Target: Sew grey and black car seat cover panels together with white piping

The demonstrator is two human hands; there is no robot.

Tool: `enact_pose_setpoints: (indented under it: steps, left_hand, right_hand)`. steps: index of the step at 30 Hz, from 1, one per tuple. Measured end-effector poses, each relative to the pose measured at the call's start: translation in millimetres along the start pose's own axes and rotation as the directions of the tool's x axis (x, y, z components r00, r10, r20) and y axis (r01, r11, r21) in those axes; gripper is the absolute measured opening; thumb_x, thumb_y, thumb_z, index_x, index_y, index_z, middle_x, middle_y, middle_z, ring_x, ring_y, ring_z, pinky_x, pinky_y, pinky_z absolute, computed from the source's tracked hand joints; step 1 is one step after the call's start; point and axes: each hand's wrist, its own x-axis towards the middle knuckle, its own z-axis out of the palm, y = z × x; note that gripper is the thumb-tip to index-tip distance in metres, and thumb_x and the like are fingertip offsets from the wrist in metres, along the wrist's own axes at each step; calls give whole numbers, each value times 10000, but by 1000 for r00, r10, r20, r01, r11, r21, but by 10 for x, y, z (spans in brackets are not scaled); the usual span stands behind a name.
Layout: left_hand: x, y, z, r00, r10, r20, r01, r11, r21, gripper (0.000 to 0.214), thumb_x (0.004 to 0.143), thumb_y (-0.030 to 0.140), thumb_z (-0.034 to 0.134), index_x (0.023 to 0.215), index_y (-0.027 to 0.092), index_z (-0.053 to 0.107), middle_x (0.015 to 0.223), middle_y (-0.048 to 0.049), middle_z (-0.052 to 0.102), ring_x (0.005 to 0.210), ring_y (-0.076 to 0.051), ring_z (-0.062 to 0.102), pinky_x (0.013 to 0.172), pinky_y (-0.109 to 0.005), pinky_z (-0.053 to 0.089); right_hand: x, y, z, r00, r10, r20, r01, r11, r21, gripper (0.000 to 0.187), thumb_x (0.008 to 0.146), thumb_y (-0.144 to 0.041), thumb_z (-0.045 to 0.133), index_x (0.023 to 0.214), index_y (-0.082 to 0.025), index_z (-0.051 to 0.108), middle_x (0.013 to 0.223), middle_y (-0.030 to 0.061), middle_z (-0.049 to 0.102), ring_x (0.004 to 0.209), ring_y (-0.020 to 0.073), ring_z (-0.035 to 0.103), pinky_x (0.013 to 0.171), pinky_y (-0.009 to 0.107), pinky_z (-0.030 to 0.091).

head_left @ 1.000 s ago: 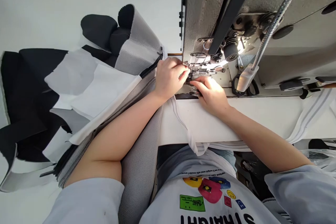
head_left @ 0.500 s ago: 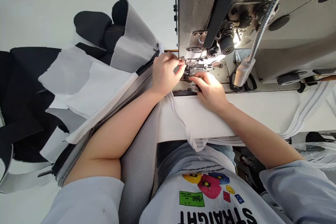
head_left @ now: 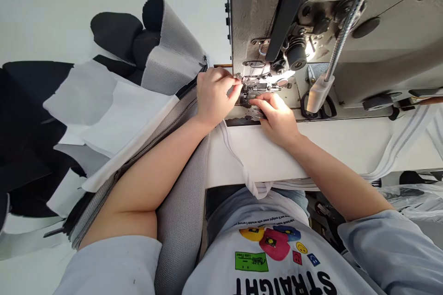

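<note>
My left hand [head_left: 214, 97] and my right hand [head_left: 277, 120] sit on either side of the presser foot [head_left: 256, 87] of an industrial sewing machine [head_left: 270, 18]. The left fingertips reach the foot, pinching something too small to make out. My right fingers lie on the needle plate just below it. A grey mesh panel [head_left: 182, 207] with a dark zipper [head_left: 187, 87] and white binding [head_left: 131, 138] runs under my left forearm towards the foot. The needle area is mostly hidden by my fingers.
A white tabletop [head_left: 263, 156] carries a white striped tape [head_left: 401, 143] that hangs over its edge. Black-handled scissors [head_left: 316, 108] lie on the machine bed beneath a gooseneck lamp [head_left: 320, 94]. A pile of black, white and grey fabric pieces [head_left: 79, 110] lies on the left.
The whole scene has shifted slightly left and up in the picture. My hands stay at the presser foot, with only small finger movement.
</note>
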Motion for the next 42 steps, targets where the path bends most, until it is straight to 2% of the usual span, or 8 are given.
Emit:
enact_pose_setpoints:
  steps: [4, 9, 17, 25, 33, 35, 39, 42]
  left_hand:
    - [11, 27, 3, 1000, -16, 20, 16, 1000, -2, 166, 906, 353, 531, 849, 241, 640, 935, -78, 634, 1009, -279, 563, 948, -464, 385]
    - [20, 52, -15, 999, -25, 34, 26, 999, -37, 132, 883, 344, 581, 859, 261, 680, 954, -61, 656, 1019, -282, 560, 945, -473, 392]
    - [36, 64, -16, 996, -61, 70, 61, 998, 6, 179, 899, 354, 595, 906, 238, 731, 982, -57, 702, 1002, -250, 588, 918, -420, 415]
    - [41, 120, -41, 984, -83, 155, 65, 991, 117, 203, 935, 348, 545, 970, 219, 698, 1049, -75, 676, 1058, -252, 570, 947, -405, 401]
    - [-27, 90, -85, 999, 19, 46, -23, 996, 84, 229, 913, 369, 561, 977, 197, 699, 1035, -90, 668, 1040, -251, 575, 937, -384, 420]
    - [-73, 114, -144, 986, 101, 130, -106, 994, 31, 249, 930, 341, 516, 1001, 202, 710, 996, -73, 685, 988, -224, 604, 898, -351, 448]
    - [-130, 168, -215, 878, 237, 416, -198, 971, -135, 305, 922, 259, 468, 1117, 222, 701, 964, -30, 716, 885, -162, 645, 771, -258, 478]
    - [-117, 154, -194, 899, 209, 385, -132, 967, -217, 263, 899, 253, 502, 963, 197, 751, 919, -32, 721, 845, -151, 653, 765, -246, 478]
  right_hand:
    - [14, -4, 4, 1000, -5, 3, 5, 1000, -18, 555, 768, -36, 425, 1279, -190, 573, 1266, 123, 548, 1151, 243, 531, 908, 346, 492]
    - [123, 12, 45, 994, -113, 12, 113, 991, -71, 599, 783, -52, 421, 1371, -138, 498, 1389, 169, 462, 1102, 249, 545, 995, 408, 436]
    - [173, 56, 110, 994, -108, 7, 107, 972, -209, 606, 823, -88, 414, 1427, -115, 436, 1418, 205, 430, 1128, 319, 511, 921, 467, 432]
    - [184, -38, 87, 995, -96, 23, 99, 947, -304, 579, 874, -113, 374, 1453, -113, 401, 1418, 183, 448, 1110, 320, 491, 870, 428, 417]
    - [135, -21, 45, 993, -105, 48, 114, 954, -277, 581, 869, -109, 358, 1449, -79, 388, 1453, 146, 450, 1077, 281, 506, 851, 389, 395]
    - [63, 30, 13, 981, -176, 84, 192, 950, -245, 585, 848, -101, 370, 1430, -82, 419, 1440, 143, 467, 1056, 275, 513, 837, 384, 396]
    - [-74, 137, -59, 927, -341, 156, 366, 913, -181, 617, 796, -69, 394, 1410, -100, 451, 1406, 134, 497, 1046, 270, 513, 811, 380, 408]
    - [-103, 166, -75, 928, -339, 155, 364, 913, -182, 632, 782, -59, 406, 1411, -95, 449, 1384, 138, 506, 1049, 273, 506, 830, 390, 419]
